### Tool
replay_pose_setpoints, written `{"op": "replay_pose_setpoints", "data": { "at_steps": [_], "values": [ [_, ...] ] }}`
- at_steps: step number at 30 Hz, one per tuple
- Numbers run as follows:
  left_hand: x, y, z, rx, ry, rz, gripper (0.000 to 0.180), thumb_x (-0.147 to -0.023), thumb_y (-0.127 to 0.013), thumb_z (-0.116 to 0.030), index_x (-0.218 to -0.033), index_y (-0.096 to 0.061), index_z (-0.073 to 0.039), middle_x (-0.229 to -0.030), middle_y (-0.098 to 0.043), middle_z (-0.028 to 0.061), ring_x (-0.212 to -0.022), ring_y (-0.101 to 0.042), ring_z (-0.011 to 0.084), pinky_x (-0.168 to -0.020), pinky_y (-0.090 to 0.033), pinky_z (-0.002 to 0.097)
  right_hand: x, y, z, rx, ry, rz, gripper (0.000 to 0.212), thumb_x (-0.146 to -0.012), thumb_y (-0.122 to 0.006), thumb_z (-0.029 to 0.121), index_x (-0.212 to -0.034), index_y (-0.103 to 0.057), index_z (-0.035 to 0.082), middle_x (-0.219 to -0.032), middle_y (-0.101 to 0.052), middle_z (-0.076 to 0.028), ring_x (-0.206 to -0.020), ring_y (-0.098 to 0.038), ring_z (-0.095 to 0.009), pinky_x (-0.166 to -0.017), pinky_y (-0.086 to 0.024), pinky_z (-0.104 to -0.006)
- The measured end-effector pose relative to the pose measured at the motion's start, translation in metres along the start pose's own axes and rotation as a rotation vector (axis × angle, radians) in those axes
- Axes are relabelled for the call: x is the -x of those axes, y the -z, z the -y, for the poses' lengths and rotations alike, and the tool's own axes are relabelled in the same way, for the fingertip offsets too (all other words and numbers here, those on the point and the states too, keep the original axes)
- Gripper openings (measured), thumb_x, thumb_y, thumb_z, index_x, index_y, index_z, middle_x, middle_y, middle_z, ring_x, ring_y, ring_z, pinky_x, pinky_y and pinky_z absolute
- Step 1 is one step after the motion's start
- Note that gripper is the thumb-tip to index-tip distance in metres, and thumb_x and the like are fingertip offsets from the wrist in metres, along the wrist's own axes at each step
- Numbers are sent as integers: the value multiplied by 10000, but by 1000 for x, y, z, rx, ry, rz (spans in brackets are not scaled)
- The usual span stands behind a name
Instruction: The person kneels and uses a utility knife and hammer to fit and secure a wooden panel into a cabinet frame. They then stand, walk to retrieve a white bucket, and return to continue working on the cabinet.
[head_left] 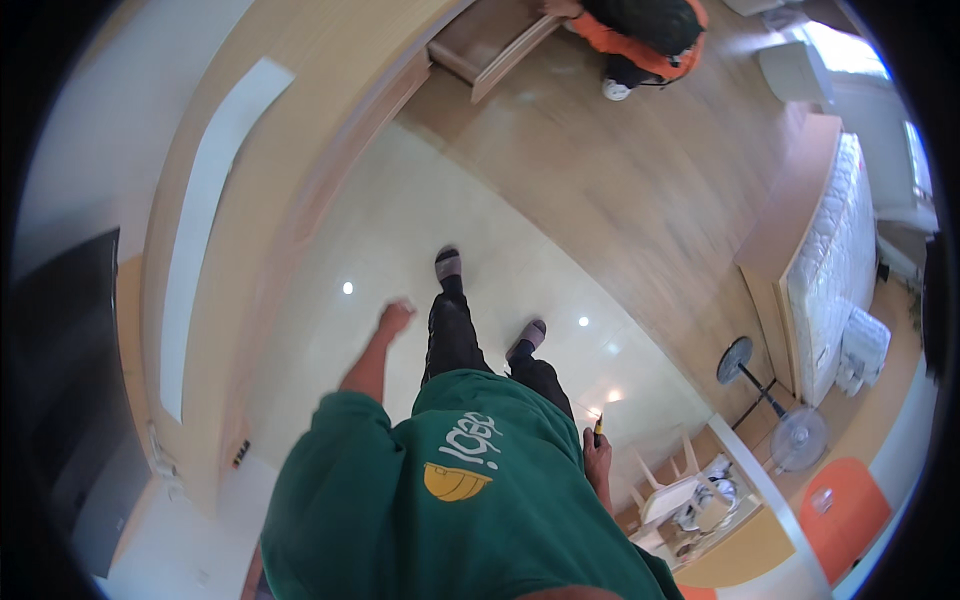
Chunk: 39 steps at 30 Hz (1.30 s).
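Note:
My left hand (397,317) hangs over the pale floor beside my left leg, its fingers curled in with nothing visible in them. Motion softens its outline a little. Down by my right hip, my right hand (598,456) is closed round a screwdriver (598,428) with a yellow and black handle. The thin shaft points away from me and is hard to make out. Both arms are lowered and neither hand touches the furniture.
Along my left runs a wooden cabinet (268,190) bearing a long white strip (195,230). Ahead, a person in orange (650,45) crouches by a pulled-out drawer (520,55). To my right are a plastic-wrapped mattress (835,250), a standing fan (735,362) and an orange chair (845,515).

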<state>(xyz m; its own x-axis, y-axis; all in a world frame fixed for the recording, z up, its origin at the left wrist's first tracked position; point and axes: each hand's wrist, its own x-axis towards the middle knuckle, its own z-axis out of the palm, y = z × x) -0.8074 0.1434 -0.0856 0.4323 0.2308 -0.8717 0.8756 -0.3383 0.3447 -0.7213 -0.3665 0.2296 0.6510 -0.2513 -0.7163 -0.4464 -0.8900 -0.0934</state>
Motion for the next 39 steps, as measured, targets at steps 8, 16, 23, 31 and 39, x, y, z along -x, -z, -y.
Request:
{"op": "replay_pose_setpoints", "data": {
  "at_steps": [8, 16, 23, 31, 39],
  "values": [
    [78, -58, -134, 40, -49, -185, 285, -844, -608, -293, -925, -728, -48, -877, -710, 156, -844, -684, 323, -749, -526, 417, -80, -5, -31, -319, -73, -146, 587, -972, -439, 487, -876, -629, -59, -826, -654, -254, -788, -635, -394, -716, -485, -457],
    [68, -8, -285, 392, -73, -407, 239, -823, -641, -220, -866, -717, 3, -728, -666, 72, -631, -601, 179, -629, -502, 338, -217, 34, -121, -676, -181, -239, 600, -882, -606, 505, -751, -608, -81, -704, -625, -209, -658, -653, -298, -606, -502, -412],
    [83, -109, -414, 122, -304, -257, 277, -835, -629, -269, -862, -708, -6, -767, -679, 98, -670, -628, 212, -633, -494, 347, -299, 137, -140, -1001, -158, -144, 247, -873, -585, 149, -961, -407, 3, -678, -551, -99, -494, -605, -201, -403, -489, -321],
    [57, -160, -469, 51, -26, -103, 353, -810, -654, -322, -898, -718, 13, -846, -706, 169, -777, -678, 260, -704, -520, 382, -383, 216, -115, -1053, -159, -46, 289, -941, -563, 320, -847, -487, 58, -588, -500, -33, -440, -513, -149, -379, -432, -315],
    [-118, -131, -626, -141, -245, -62, 224, -804, -664, -237, -749, -704, -23, -626, -626, 88, -526, -549, 203, -508, -432, 410, -438, 169, -159, -961, -200, -247, 473, -937, -513, 416, -721, -522, -5, -600, -568, -121, -567, -609, -239, -505, -449, -378]
  ]
}}
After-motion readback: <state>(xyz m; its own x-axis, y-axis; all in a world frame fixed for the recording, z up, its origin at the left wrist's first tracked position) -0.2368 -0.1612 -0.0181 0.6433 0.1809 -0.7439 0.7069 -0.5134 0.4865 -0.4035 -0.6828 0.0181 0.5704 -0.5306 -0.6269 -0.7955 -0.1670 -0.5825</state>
